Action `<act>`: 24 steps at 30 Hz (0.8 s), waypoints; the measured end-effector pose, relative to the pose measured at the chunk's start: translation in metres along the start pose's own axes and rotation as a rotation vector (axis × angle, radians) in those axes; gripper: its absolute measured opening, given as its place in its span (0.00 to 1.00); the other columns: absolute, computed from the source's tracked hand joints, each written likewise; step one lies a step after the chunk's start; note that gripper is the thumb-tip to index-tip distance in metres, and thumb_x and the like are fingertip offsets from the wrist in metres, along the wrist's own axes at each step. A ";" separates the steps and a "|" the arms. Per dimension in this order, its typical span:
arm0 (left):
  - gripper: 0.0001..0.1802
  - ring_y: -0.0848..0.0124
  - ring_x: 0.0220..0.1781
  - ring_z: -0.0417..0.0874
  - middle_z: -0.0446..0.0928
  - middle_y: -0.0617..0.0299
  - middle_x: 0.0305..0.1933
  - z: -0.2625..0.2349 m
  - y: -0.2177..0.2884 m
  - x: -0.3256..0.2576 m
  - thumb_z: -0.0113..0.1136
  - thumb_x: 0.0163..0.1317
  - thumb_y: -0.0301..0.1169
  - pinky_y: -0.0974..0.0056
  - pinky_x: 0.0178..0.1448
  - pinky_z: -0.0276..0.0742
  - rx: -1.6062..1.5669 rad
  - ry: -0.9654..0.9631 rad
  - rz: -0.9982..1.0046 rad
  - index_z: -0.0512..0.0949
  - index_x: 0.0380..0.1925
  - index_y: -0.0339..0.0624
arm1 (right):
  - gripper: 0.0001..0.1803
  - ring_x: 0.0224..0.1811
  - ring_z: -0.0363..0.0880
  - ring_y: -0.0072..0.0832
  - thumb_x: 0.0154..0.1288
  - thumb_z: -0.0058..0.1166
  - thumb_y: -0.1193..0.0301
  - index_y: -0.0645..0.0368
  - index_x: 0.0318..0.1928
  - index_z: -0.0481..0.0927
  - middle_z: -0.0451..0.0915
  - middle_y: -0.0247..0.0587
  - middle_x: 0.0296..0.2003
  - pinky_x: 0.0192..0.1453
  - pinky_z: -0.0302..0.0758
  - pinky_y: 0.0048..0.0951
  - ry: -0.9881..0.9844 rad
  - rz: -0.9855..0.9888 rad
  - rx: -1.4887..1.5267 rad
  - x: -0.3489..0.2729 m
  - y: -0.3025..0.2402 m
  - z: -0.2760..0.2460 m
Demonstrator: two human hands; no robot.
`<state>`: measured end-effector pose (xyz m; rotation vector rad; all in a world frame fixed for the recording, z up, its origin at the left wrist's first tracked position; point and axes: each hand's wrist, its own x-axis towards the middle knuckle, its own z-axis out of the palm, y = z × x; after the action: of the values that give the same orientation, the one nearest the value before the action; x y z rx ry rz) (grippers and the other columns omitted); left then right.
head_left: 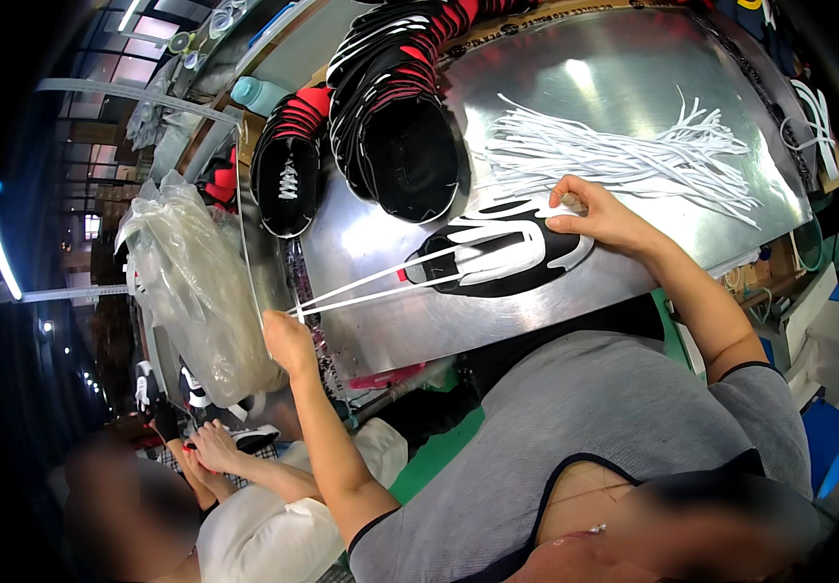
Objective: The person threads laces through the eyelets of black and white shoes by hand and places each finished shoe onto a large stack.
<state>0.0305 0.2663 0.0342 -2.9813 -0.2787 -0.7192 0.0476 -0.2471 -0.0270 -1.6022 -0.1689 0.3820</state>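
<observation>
A black and white shoe upper (pixel 512 284) lies on the shiny metal tabletop (pixel 381 335). Two strands of white shoelace (pixel 366 299) run taut from its lace area out to the left, crossing just before my left hand (pixel 288 342), which is closed on their ends. At the upper's right end, my right hand (pixel 602 216) grips the edge with thumb and fingers curled; part of the grip is hidden. Beyond it a loose bundle of white shoelaces (pixel 624 155) is spread on the metal.
Nested black and red shoe uppers (pixel 410 160) stand at the back, beside another upper with white lacing (pixel 288 185). Clear plastic bags (pixel 191 282) bulge left of the table. A co-worker's hands (pixel 215 452) work at lower left. A light blue bottle (pixel 256 94) stands behind.
</observation>
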 end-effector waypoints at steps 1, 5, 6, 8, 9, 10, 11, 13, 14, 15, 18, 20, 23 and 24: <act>0.02 0.43 0.35 0.77 0.75 0.43 0.29 0.000 0.001 0.000 0.51 0.56 0.18 0.47 0.42 0.72 0.003 -0.001 -0.045 0.72 0.29 0.33 | 0.18 0.35 0.65 0.17 0.60 0.66 0.61 0.54 0.43 0.73 0.70 0.27 0.31 0.40 0.63 0.22 0.001 0.003 -0.052 0.000 -0.001 -0.002; 0.03 0.57 0.31 0.77 0.74 0.51 0.28 -0.025 0.082 -0.004 0.54 0.64 0.22 0.56 0.37 0.73 -0.376 -0.054 0.153 0.72 0.31 0.35 | 0.23 0.39 0.73 0.27 0.61 0.64 0.53 0.54 0.45 0.74 0.77 0.36 0.34 0.44 0.69 0.30 0.052 -0.037 -0.241 0.002 -0.006 -0.006; 0.03 0.69 0.32 0.76 0.76 0.58 0.31 -0.057 0.129 -0.007 0.54 0.67 0.24 0.64 0.37 0.72 -0.686 -0.320 -0.010 0.73 0.34 0.36 | 0.24 0.40 0.76 0.30 0.61 0.63 0.51 0.54 0.46 0.74 0.79 0.38 0.35 0.44 0.70 0.31 0.076 -0.048 -0.287 0.002 -0.004 -0.008; 0.02 0.72 0.41 0.78 0.79 0.57 0.45 -0.091 0.181 -0.021 0.56 0.67 0.23 0.67 0.43 0.74 -1.261 -0.667 0.222 0.74 0.37 0.37 | 0.26 0.42 0.79 0.36 0.61 0.61 0.48 0.54 0.48 0.74 0.81 0.43 0.38 0.45 0.72 0.36 0.134 -0.182 -0.625 0.010 0.001 -0.003; 0.02 0.70 0.45 0.79 0.80 0.54 0.51 -0.113 0.205 -0.025 0.57 0.65 0.22 0.67 0.45 0.75 -1.458 -0.816 0.416 0.75 0.37 0.37 | 0.28 0.44 0.80 0.40 0.61 0.59 0.46 0.54 0.49 0.74 0.82 0.45 0.40 0.46 0.73 0.38 0.162 -0.248 -0.793 0.012 0.002 0.000; 0.02 0.68 0.47 0.80 0.79 0.52 0.53 -0.111 0.210 -0.022 0.58 0.64 0.22 0.67 0.47 0.75 -1.360 -0.717 0.444 0.75 0.36 0.37 | 0.30 0.43 0.81 0.43 0.60 0.58 0.44 0.55 0.49 0.76 0.82 0.46 0.40 0.45 0.75 0.41 0.197 -0.276 -0.875 0.012 -0.009 0.004; 0.03 0.66 0.49 0.80 0.78 0.50 0.56 -0.106 0.217 -0.015 0.58 0.64 0.21 0.66 0.48 0.75 -1.262 -0.620 0.471 0.75 0.36 0.37 | 0.29 0.42 0.81 0.43 0.60 0.58 0.44 0.55 0.49 0.77 0.82 0.45 0.39 0.44 0.75 0.41 0.221 -0.295 -0.883 0.010 -0.010 0.009; 0.04 0.58 0.52 0.80 0.76 0.45 0.60 -0.094 0.230 0.001 0.60 0.60 0.20 0.61 0.54 0.74 -1.004 -0.387 0.460 0.76 0.34 0.37 | 0.28 0.40 0.82 0.43 0.60 0.58 0.45 0.56 0.47 0.78 0.82 0.43 0.38 0.42 0.75 0.40 0.304 -0.340 -0.906 0.011 -0.012 0.009; 0.04 0.59 0.54 0.79 0.75 0.47 0.61 -0.086 0.228 0.002 0.61 0.60 0.21 0.62 0.55 0.73 -0.949 -0.363 0.483 0.76 0.34 0.37 | 0.27 0.37 0.82 0.41 0.59 0.60 0.46 0.57 0.44 0.81 0.81 0.41 0.35 0.39 0.76 0.38 0.345 -0.374 -0.870 0.008 -0.013 0.006; 0.04 0.61 0.56 0.79 0.75 0.48 0.62 -0.082 0.225 0.001 0.62 0.60 0.21 0.64 0.57 0.72 -0.891 -0.349 0.501 0.77 0.33 0.37 | 0.23 0.36 0.81 0.36 0.59 0.64 0.52 0.58 0.42 0.82 0.81 0.41 0.35 0.39 0.76 0.33 0.334 -0.318 -0.723 0.004 -0.014 0.005; 0.04 0.59 0.58 0.78 0.77 0.49 0.59 -0.069 0.243 -0.002 0.63 0.59 0.21 0.61 0.59 0.72 -0.932 -0.327 0.522 0.77 0.34 0.37 | 0.17 0.37 0.79 0.27 0.60 0.66 0.61 0.59 0.45 0.84 0.80 0.37 0.34 0.43 0.74 0.27 0.252 -0.334 -0.231 0.002 -0.025 0.009; 0.04 0.59 0.58 0.77 0.78 0.51 0.56 -0.062 0.260 -0.009 0.63 0.59 0.22 0.60 0.62 0.70 -0.968 -0.337 0.568 0.78 0.34 0.38 | 0.15 0.39 0.76 0.22 0.62 0.64 0.67 0.58 0.48 0.84 0.78 0.33 0.35 0.46 0.71 0.25 0.085 -0.309 0.055 -0.004 -0.038 0.031; 0.05 0.62 0.54 0.77 0.80 0.56 0.51 -0.052 0.284 -0.013 0.64 0.59 0.22 0.61 0.59 0.70 -1.032 -0.371 0.580 0.78 0.34 0.39 | 0.12 0.40 0.73 0.18 0.63 0.64 0.68 0.59 0.45 0.85 0.76 0.31 0.35 0.41 0.68 0.22 0.087 -0.328 0.082 0.006 -0.028 0.047; 0.05 0.64 0.50 0.77 0.80 0.56 0.48 -0.049 0.283 -0.014 0.64 0.59 0.22 0.61 0.55 0.72 -1.048 -0.362 0.533 0.78 0.35 0.38 | 0.12 0.38 0.73 0.17 0.63 0.64 0.68 0.60 0.45 0.85 0.77 0.30 0.34 0.40 0.67 0.22 0.097 -0.323 0.131 0.007 -0.026 0.049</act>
<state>0.0503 -0.0191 0.0664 -3.7821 1.2107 -0.2746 0.0405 -0.1963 -0.0036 -1.4315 -0.3176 0.0634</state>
